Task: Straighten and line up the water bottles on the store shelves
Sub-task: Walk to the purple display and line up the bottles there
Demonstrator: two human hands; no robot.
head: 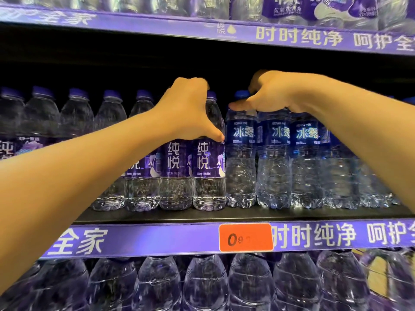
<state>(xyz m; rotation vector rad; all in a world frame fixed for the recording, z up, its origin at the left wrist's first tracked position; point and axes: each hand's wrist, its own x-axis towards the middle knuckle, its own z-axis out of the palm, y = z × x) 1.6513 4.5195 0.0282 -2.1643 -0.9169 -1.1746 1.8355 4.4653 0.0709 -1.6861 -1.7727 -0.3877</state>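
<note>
Middle shelf (224,215), front row: the purple-label bottles (175,162) at 9 o'clock and the blue-label bottles (274,153) at 3 o'clock are seen upright, labels facing out, bases close to the front edge; this stretch is judged nearly lined up. The blue bases sit slightly uneven, so small nudges are judged to remain, and the far-left bottles are too blurred to be rated. The left hand (190,111) is curled over the shoulders of the rightmost purple-label bottles, thumb down beside the label of the end purple bottle (208,162); these are gripped from above. The right hand (274,95) is laid over the caps and necks of the blue-label bottles, thumb pointed toward 9 o'clock across the first blue bottle (241,153), fingers bent round the necks behind. An orange price tag (246,237) is noted at 6 o'clock on the shelf edge strip.
</note>
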